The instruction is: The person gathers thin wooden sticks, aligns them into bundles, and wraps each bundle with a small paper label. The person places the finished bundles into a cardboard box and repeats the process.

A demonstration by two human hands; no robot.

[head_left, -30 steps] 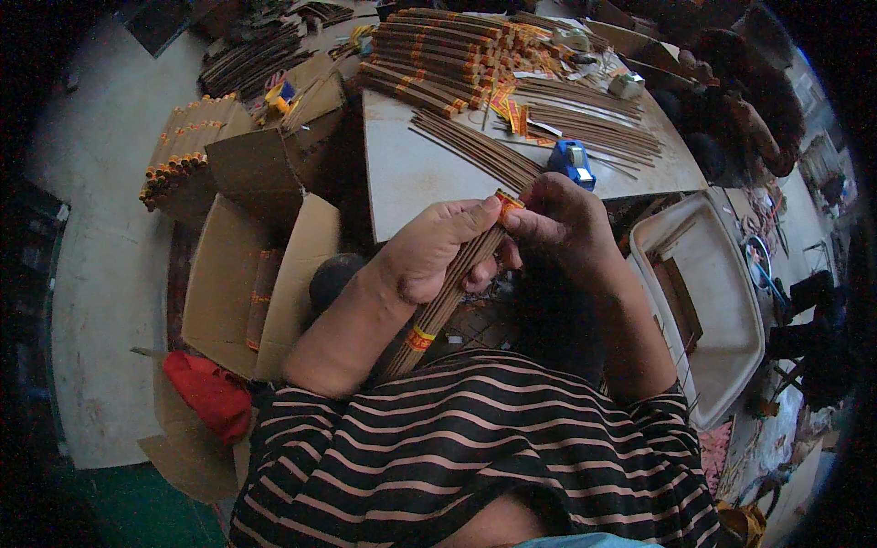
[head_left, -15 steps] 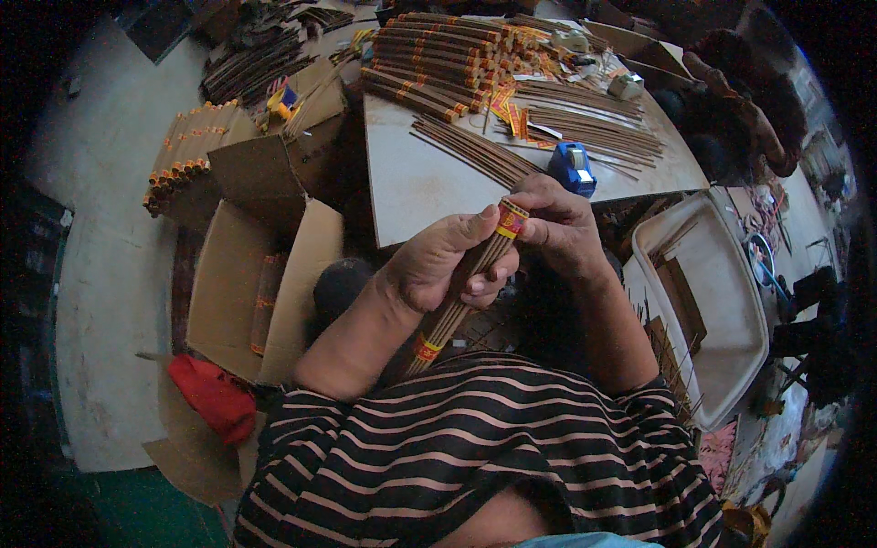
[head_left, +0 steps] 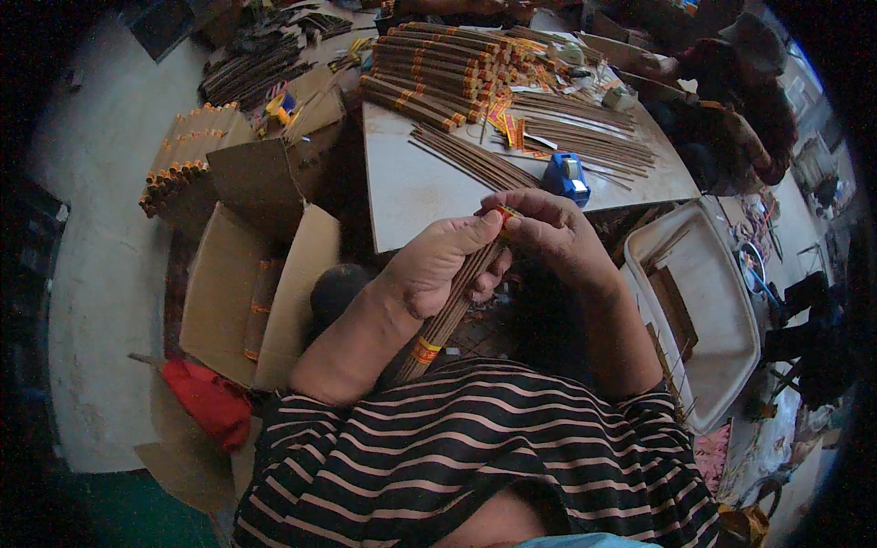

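Observation:
A bundle of thin brown incense sticks (head_left: pixel 448 312) slants up from my striped shirt, with a red-and-yellow paper band near its lower end and another at its top. My left hand (head_left: pixel 431 265) is wrapped round its upper part, the thumb lying by the top band. With fingers closed round the banded top end, my right hand (head_left: pixel 555 236) covers most of that band. Just beyond the right hand, a blue tape dispenser (head_left: pixel 568 179) stands on the white table (head_left: pixel 397 205). Loose sticks (head_left: pixel 470 157) and red-and-yellow paper strips (head_left: pixel 505 125) lie there too.
Finished banded bundles (head_left: pixel 425 78) are piled at the table's back. At left stand an open cardboard box (head_left: pixel 212 297) holding bundles, a red cloth (head_left: pixel 206 402) and more stacked bundles (head_left: pixel 187 151). A white tub (head_left: pixel 742 342) sits at right; beyond it is another person (head_left: pixel 767 114).
My right fingers have shifted left and now wrap over the bundle's top band. The bundle's top has dropped slightly. At the upper right, the other person has moved further into view.

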